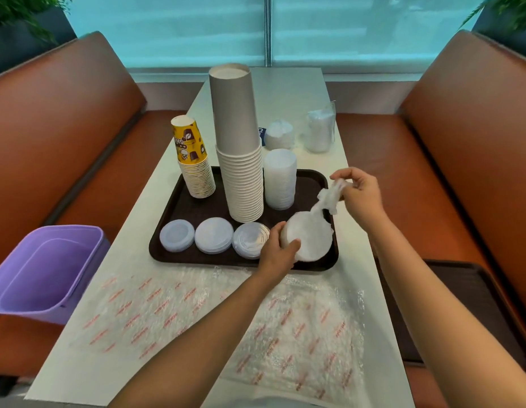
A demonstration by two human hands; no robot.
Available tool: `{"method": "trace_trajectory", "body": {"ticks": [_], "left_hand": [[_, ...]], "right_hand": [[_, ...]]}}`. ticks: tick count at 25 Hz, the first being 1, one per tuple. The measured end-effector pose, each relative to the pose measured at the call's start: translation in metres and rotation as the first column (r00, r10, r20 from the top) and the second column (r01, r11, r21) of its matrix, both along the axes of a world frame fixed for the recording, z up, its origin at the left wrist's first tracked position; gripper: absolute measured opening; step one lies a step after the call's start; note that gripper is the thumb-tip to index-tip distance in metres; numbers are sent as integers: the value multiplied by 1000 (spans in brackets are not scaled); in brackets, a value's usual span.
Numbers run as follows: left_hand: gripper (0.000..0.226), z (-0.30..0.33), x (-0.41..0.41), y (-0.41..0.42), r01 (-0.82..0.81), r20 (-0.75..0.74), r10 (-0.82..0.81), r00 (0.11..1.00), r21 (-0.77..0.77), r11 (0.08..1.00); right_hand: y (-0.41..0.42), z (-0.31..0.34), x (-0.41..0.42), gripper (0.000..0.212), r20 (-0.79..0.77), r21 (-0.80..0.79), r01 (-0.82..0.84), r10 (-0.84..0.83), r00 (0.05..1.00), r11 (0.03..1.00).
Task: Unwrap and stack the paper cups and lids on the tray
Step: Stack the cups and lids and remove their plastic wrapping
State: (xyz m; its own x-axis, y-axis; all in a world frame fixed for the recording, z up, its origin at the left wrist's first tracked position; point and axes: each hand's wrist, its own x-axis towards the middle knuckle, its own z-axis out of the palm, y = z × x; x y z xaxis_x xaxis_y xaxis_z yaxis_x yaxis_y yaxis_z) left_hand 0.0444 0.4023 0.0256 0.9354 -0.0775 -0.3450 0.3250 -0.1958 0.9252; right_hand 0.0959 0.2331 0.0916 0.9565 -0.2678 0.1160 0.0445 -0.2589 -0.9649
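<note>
A dark brown tray [170, 207] lies on the white table. On it stand a tall stack of grey-white paper cups [239, 148], a shorter stack of yellow printed cups [194, 160] and a stack of clear lids [280, 179]. Three low lid piles [213, 235] line the tray's front edge. My left hand [278, 250] grips a plastic-wrapped pack of white lids [310, 237] at the tray's front right corner. My right hand [360, 194] pinches the twisted end of that pack's plastic wrap [329, 197], pulled up and to the right.
Two more wrapped lid packs [280, 134] [320, 131] lie on the table behind the tray. Crumpled clear wrap with red print [214, 316] covers the near table. A purple bin [44, 272] sits on the left bench. Orange benches flank the table.
</note>
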Motion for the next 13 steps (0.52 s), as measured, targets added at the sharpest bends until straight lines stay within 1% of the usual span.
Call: {"method": "trace_trajectory", "body": {"ticks": [2,4,5,6,7,8,9,10,11,13], "left_hand": [[56,-4,5,-3,22,9,-22,1000,60,998],[57,0,12,-5,58,36,-67,997,221,974],[57,4,14,-6,43,84,-73,994,323,945],[56,8,14,-7,-8,179,-69,981,399,917],[56,14,13,-9,-63,299,-73,952,420,905],[55,20,13,-12,-82,399,-92,912,398,914],[54,25,16,-16,-46,442,-134,887,373,927],[50,31,19,-19,14,428,-179,886,362,932],[40,35,23,-21,59,382,-206,901,361,931],[21,39,33,-22,57,313,-180,932,364,930]], "right_hand": [[5,5,-1,41,9,19,13,-13,1000,1000],[12,4,-5,40,-12,20,18,-18,1000,1000],[14,1,-6,42,-22,16,17,-17,1000,1000],[15,-2,-8,43,-25,20,4,-4,1000,1000],[15,-4,-10,44,-29,47,-22,24,999,999],[17,-5,-12,46,-34,99,-65,69,997,993],[19,-5,-15,47,-28,164,-123,129,991,979],[21,-5,-17,46,-7,219,-171,177,984,960],[23,-4,-18,48,20,249,-195,196,980,949],[21,-9,-18,66,38,271,-184,181,983,945]]}}
